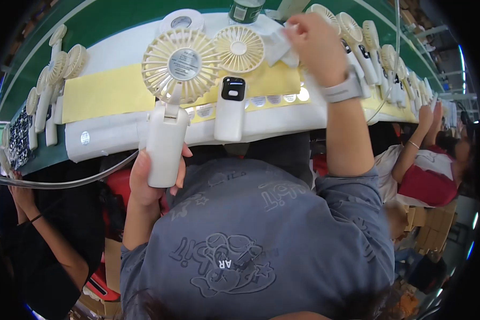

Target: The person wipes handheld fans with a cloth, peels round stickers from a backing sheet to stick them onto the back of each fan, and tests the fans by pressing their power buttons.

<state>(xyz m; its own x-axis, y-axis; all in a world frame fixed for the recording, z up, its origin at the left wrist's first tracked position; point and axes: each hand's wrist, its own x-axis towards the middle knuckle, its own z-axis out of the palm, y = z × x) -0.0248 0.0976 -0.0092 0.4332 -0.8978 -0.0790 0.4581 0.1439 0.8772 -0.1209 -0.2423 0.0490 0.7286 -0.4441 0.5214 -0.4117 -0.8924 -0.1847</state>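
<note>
My left hand [144, 176] is wrapped round the white handle of a handheld fan [167, 144]. The fan is upright with the back of its cream grille toward me, and a round silver label sits at its centre. My right hand [319, 48], slightly blurred and wearing a white watch, has its fingers curled together on a crumpled white cloth [278, 47]. Between the hands, another handheld fan [230, 114] lies on the table, its front grille up and a black display panel on its handle.
A yellow sheet [106, 95] with round silver stickers [204, 110] lies on the table. A tape roll [181, 21] and a green can [246, 10] stand behind. More fans lie left [45, 90] and right [357, 48]. A clear tube [80, 183] crosses at left. Co-workers sit on both sides.
</note>
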